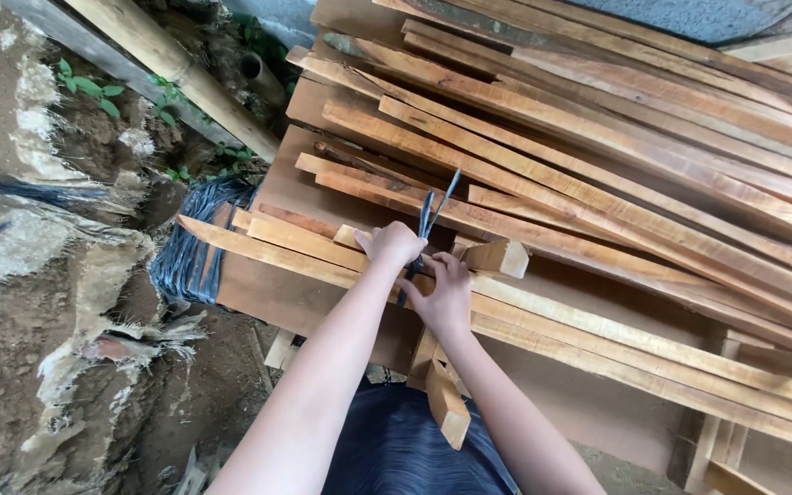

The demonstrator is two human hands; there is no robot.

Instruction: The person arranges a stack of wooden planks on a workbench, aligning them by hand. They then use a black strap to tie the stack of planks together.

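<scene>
Both my hands work at a strand of thin dark binding wire (436,209) over a pile of long wooden slats (598,174). My left hand (392,244) is closed on the wire where its two ends stick up. My right hand (445,291) grips the wire just below, beside a short wooden block end (500,258). The hands touch each other. A short piece of wood (445,401) hangs down under them.
A coil of dark wire (192,247) lies at the left end of the pile. Bare earth with torn sacking (66,302) is on the left. A thick pole (176,69) and small green plants lie at the upper left. Brown boards (304,298) sit under the slats.
</scene>
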